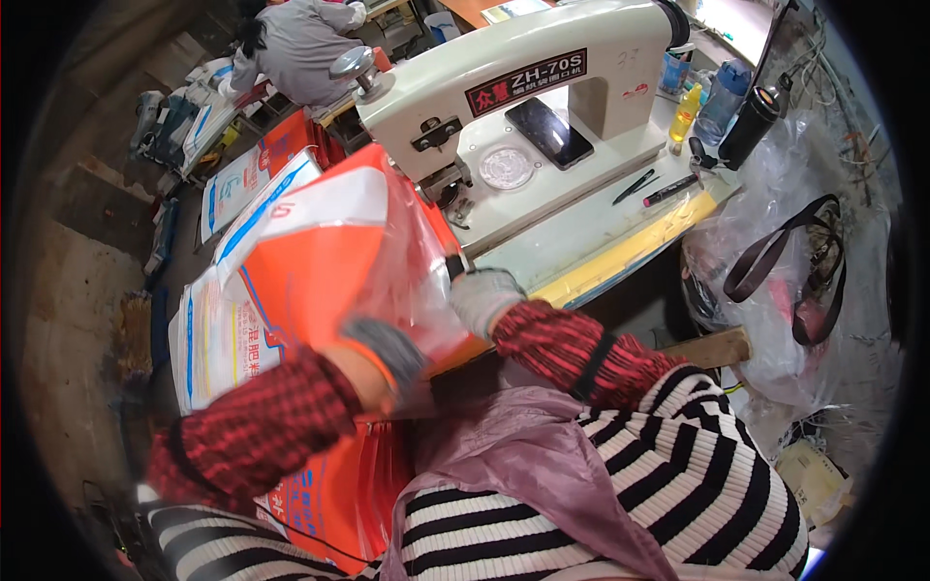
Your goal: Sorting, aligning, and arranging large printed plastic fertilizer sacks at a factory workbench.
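An orange and white plastic sack with a clear film layer stands slanted at the left of the white sewing machine, its upper edge near the needle area. My left hand, in a grey glove with an orange edge, is against the lower part of the sack; motion smears its fingers. My right hand, in a pale grey glove, is closed at the sack's right edge, beside the machine table. A small dark piece with a metal glint shows at its fingertips; what it is I cannot make out.
Stacked sacks lie at the left, and more orange ones by my lap. A phone, clear round dish, marker, yellow bottle and black flask stand right. Another person sits beyond.
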`<state>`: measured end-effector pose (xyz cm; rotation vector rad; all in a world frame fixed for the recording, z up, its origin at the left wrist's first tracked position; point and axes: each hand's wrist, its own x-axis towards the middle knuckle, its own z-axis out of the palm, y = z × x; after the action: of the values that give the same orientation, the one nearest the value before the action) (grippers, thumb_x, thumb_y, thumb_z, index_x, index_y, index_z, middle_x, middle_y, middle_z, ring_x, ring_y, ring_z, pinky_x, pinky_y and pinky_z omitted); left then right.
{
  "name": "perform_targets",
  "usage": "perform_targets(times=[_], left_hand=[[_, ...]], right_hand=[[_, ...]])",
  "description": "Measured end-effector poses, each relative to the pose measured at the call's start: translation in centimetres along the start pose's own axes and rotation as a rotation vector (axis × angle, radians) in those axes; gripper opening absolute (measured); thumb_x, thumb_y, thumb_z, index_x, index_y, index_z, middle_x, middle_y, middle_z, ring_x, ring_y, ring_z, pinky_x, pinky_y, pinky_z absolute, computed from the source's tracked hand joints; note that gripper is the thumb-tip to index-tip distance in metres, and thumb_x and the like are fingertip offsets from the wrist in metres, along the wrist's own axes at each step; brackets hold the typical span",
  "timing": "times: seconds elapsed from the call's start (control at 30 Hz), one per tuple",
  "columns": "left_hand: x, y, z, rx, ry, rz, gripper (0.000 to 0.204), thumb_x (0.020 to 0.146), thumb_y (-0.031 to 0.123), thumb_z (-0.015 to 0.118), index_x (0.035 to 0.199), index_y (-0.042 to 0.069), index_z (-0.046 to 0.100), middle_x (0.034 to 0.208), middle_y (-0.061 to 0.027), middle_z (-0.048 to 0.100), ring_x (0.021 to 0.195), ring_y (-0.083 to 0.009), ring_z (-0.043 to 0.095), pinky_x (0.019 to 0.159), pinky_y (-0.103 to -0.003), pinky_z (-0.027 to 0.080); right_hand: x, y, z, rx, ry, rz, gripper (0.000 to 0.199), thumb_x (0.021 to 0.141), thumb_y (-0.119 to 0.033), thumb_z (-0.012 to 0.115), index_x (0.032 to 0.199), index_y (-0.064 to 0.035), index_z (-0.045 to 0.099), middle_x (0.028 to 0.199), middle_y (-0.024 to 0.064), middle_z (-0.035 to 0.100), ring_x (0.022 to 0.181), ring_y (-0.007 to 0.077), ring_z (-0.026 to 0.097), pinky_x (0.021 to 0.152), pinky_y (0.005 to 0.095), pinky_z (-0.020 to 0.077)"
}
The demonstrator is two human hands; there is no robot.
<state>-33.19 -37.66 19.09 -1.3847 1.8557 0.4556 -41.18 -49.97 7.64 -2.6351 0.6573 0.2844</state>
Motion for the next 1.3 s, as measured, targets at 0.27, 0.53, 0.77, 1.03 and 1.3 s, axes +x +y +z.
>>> perform_targets(times=[0.27, 0.53, 0.77, 1.03, 1.3], left_hand=[[6.0, 6.0, -3.6, -0.07, 0.043, 0.263, 0.015, 0.066, 0.014, 0.06, 0.076, 0.008, 0.069, 0.076, -0.0124, 0.066, 0.072, -0.0263, 0.065, 0.056, -0.039, 0.048], [6.6, 6.4, -0.8, 0.006, 0.241, 0.068, 0.019, 0.075, 0.016, 0.052, 0.078, 0.011, 0.07, 0.075, -0.0091, 0.064, 0.068, -0.0259, 0.061, 0.059, -0.039, 0.047], [7.5, 6.3, 0.2, 0.159, 0.289, 0.14, 0.02, 0.074, 0.015, 0.05, 0.074, 0.011, 0.07, 0.074, -0.0067, 0.066, 0.063, -0.0251, 0.06, 0.059, -0.036, 0.047], [3.7, 2.1, -4.6, 0.009, 0.259, 0.258, 0.014, 0.067, 0.015, 0.057, 0.065, 0.008, 0.069, 0.057, -0.0075, 0.061, 0.054, -0.0271, 0.061, 0.049, -0.04, 0.047], [6.4, 7.4, -3.5, -0.281, 0.127, 0.422, 0.015, 0.069, 0.013, 0.056, 0.072, 0.008, 0.07, 0.068, -0.0109, 0.065, 0.066, -0.0272, 0.064, 0.055, -0.039, 0.05]], right_hand=[[3.9, 2.3, 0.7, 0.271, 0.052, -0.086, 0.031, 0.084, -0.017, 0.044, 0.099, 0.0042, 0.06, 0.089, 0.02, 0.065, 0.086, 0.0323, 0.064, 0.072, 0.0431, 0.0505], [1.4, 1.9, 1.2, 0.204, -0.037, 0.065, 0.04, 0.084, -0.02, 0.045, 0.116, 0.0037, 0.05, 0.089, 0.022, 0.064, 0.082, 0.0334, 0.064, 0.067, 0.0436, 0.0509], [4.2, 2.0, -1.5, 0.104, 0.04, 0.017, 0.04, 0.084, -0.017, 0.047, 0.117, 0.0041, 0.051, 0.088, 0.016, 0.066, 0.079, 0.0305, 0.065, 0.066, 0.0412, 0.0512], [0.2, 2.5, 1.7, 0.111, -0.042, -0.011, 0.027, 0.079, -0.017, 0.049, 0.089, 0.0031, 0.063, 0.084, 0.0219, 0.065, 0.078, 0.0353, 0.065, 0.068, 0.0445, 0.0508], [3.3, 2.3, -0.4, 0.086, 0.022, 0.009, 0.025, 0.078, -0.012, 0.052, 0.094, 0.0037, 0.062, 0.084, 0.0199, 0.065, 0.081, 0.033, 0.065, 0.067, 0.0408, 0.0517]])
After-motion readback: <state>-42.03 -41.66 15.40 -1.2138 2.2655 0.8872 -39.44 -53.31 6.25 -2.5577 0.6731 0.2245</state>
